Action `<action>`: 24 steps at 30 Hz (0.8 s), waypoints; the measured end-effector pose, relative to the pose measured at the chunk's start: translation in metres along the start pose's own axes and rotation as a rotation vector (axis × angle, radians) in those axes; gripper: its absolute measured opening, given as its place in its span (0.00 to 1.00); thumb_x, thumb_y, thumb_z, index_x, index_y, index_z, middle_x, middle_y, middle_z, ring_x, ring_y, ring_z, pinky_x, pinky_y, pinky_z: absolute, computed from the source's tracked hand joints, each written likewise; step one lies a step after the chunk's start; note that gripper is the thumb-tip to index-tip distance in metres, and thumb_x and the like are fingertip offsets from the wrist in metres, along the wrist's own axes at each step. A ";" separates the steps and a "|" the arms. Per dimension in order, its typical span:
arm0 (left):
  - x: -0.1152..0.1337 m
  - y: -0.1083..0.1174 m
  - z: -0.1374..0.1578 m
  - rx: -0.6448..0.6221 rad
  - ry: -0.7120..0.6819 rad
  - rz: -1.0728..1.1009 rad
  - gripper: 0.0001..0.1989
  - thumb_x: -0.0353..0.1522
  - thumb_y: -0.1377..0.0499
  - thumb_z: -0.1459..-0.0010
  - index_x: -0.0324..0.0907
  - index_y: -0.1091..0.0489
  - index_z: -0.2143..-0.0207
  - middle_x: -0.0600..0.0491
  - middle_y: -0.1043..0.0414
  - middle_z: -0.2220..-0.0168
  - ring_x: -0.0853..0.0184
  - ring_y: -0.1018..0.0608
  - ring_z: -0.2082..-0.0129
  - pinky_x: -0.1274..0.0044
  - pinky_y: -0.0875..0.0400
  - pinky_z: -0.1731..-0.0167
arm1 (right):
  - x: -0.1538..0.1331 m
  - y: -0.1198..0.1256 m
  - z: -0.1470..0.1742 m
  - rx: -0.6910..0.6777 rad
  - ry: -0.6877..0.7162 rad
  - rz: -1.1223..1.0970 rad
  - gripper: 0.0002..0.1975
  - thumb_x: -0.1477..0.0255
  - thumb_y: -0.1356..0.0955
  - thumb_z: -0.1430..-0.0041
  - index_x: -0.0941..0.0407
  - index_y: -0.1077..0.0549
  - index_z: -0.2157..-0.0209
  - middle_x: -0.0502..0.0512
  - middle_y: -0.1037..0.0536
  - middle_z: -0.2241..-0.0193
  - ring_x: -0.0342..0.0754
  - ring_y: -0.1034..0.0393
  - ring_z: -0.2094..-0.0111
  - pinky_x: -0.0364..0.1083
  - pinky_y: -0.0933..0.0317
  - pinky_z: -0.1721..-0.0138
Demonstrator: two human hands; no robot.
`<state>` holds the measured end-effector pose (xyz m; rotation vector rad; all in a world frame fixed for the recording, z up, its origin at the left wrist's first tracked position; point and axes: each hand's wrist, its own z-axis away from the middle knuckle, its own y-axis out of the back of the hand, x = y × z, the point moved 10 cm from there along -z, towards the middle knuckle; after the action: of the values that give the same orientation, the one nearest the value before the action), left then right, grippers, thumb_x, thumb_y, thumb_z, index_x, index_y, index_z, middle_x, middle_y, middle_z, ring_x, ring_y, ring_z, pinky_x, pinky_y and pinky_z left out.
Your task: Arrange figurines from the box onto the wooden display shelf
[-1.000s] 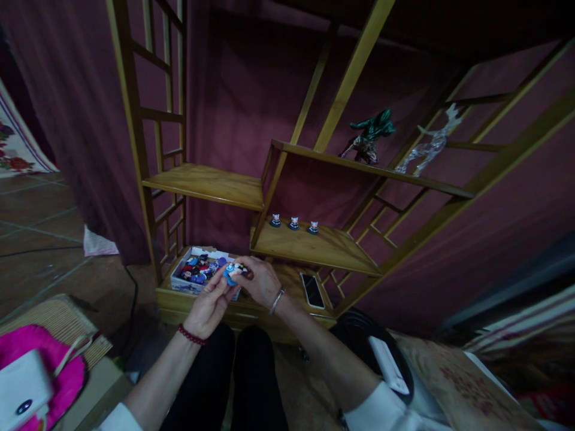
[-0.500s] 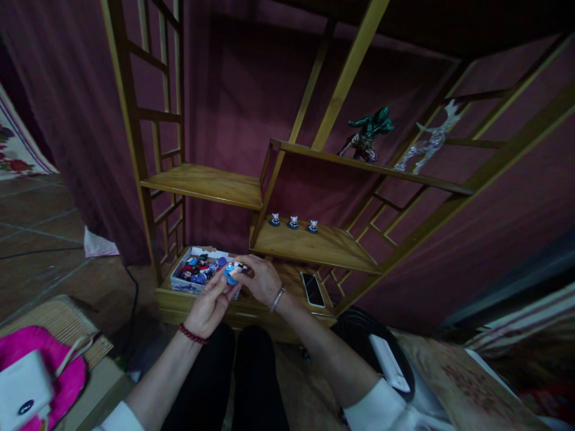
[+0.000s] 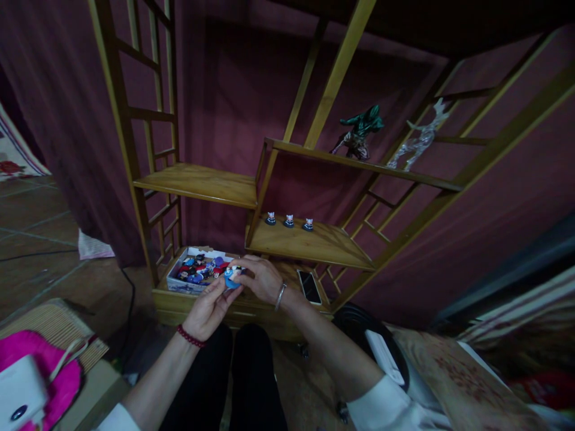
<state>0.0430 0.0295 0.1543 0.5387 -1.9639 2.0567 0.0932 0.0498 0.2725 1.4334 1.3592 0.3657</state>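
Note:
Between my two hands is a small figurine [image 3: 233, 276] with a blue base and a white upper part. My left hand [image 3: 210, 306] grips its base from the left and below. The fingers of my right hand [image 3: 260, 279] close on its upper right side and hide part of it. Just behind my hands, an open box [image 3: 177, 281] on the low shelf holds several small figurines [image 3: 200, 269] in blue, red, purple and black. Three small figurines [image 3: 289, 221] with dark bases stand in a row on the middle shelf [image 3: 309, 246].
A phone [image 3: 309, 287] lies on the low shelf to the right. Higher up stand a green figure statue [image 3: 363, 130] and a clear deer ornament [image 3: 417, 140]. A white device [image 3: 22, 389] rests on pink cloth at left. A black round seat [image 3: 354, 323] is at right.
The view has shifted slightly, so the shelf sits a little further left. Both hands keep hold of the figurine, which has turned slightly between the fingers.

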 end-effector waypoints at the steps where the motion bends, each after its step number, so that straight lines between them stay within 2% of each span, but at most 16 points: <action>1: -0.001 0.000 0.000 0.002 0.006 0.001 0.07 0.23 0.46 0.48 0.35 0.29 0.67 0.49 0.26 0.64 0.69 0.25 0.63 0.67 0.38 0.50 | -0.001 -0.001 0.000 -0.015 0.010 0.008 0.13 0.71 0.35 0.47 0.55 0.30 0.59 0.52 0.28 0.65 0.44 0.34 0.64 0.41 0.42 0.62; 7: -0.001 0.000 -0.001 0.036 0.000 0.024 0.08 0.22 0.47 0.48 0.36 0.29 0.67 0.50 0.26 0.63 0.69 0.25 0.63 0.68 0.38 0.50 | 0.000 0.000 0.003 0.010 0.016 0.004 0.15 0.69 0.36 0.46 0.53 0.32 0.55 0.53 0.28 0.62 0.45 0.35 0.61 0.43 0.43 0.59; 12: 0.003 -0.003 -0.003 0.056 -0.010 0.024 0.09 0.22 0.47 0.48 0.38 0.30 0.65 0.48 0.27 0.59 0.68 0.25 0.61 0.68 0.39 0.49 | 0.017 0.005 0.010 0.138 -0.130 -0.112 0.23 0.67 0.33 0.50 0.53 0.37 0.51 0.53 0.28 0.59 0.46 0.35 0.58 0.45 0.42 0.57; 19: -0.004 -0.008 -0.005 0.051 0.019 -0.028 0.08 0.22 0.45 0.49 0.36 0.29 0.67 0.47 0.27 0.61 0.66 0.25 0.61 0.67 0.39 0.49 | 0.029 0.012 0.022 0.247 -0.205 -0.162 0.12 0.69 0.32 0.51 0.54 0.29 0.62 0.52 0.25 0.64 0.44 0.33 0.63 0.44 0.41 0.60; 24: -0.010 -0.017 -0.001 0.044 0.050 -0.111 0.07 0.20 0.45 0.50 0.33 0.29 0.68 0.47 0.26 0.64 0.66 0.25 0.62 0.66 0.37 0.50 | 0.030 0.014 0.027 0.251 -0.197 -0.140 0.10 0.71 0.32 0.52 0.53 0.28 0.64 0.51 0.25 0.65 0.44 0.33 0.64 0.44 0.40 0.61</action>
<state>0.0588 0.0322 0.1651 0.5851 -1.8226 2.0296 0.1311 0.0661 0.2605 1.5231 1.3685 -0.0386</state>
